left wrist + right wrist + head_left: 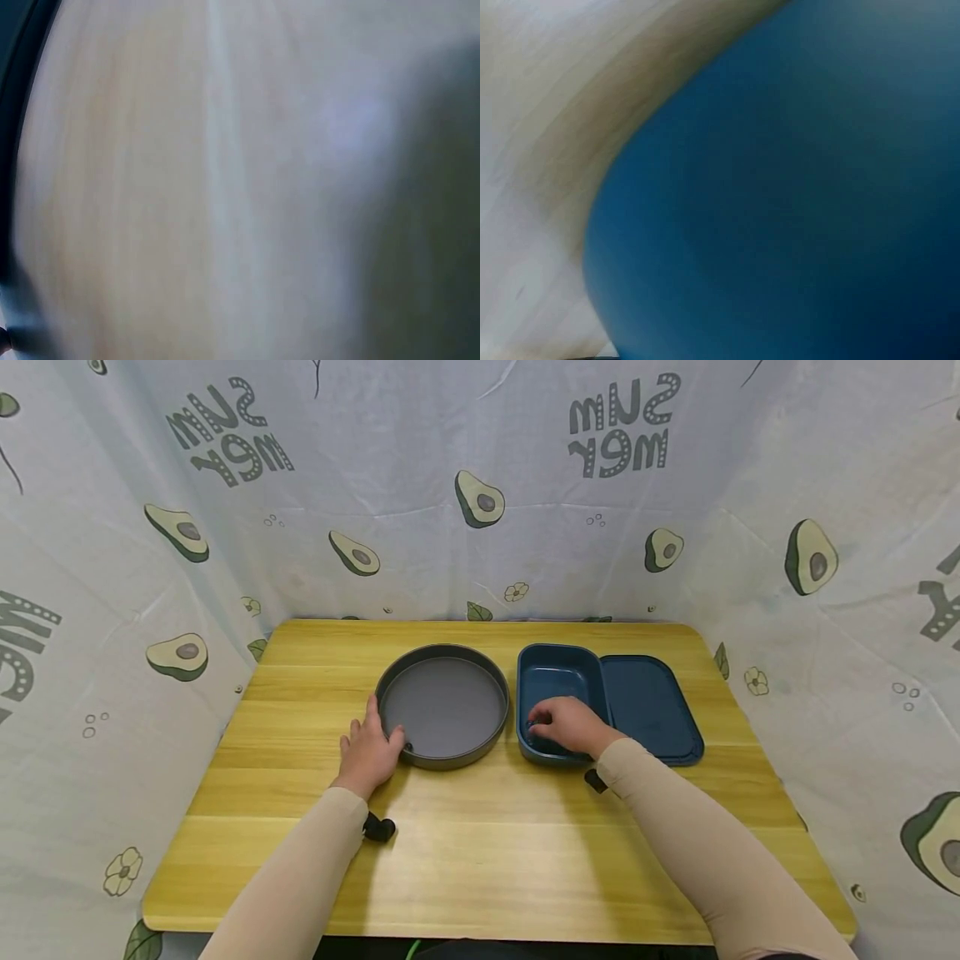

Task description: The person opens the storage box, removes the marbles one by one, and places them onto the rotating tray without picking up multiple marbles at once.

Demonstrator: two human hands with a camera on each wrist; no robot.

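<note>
Head view: rests left grip (370, 753), with fingers spread, on the near left rim of a round gray pan (444, 702). Pinches a small dark thing (531, 724) at the tips of right grip (564, 724), inside a blue box (564, 675), just right of the pan. Left wrist view: shows blurry bench (172, 187) beside dark pan rim. Right wrist view: shows blue box up close.

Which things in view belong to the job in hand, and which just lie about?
Apparently in use:
round grey pan, left grip at its rim
blue rectangular container, right grip inside

Apparently idle or background:
flat blue lid, neither grip on it
wooden table
avocado-print curtain
</note>
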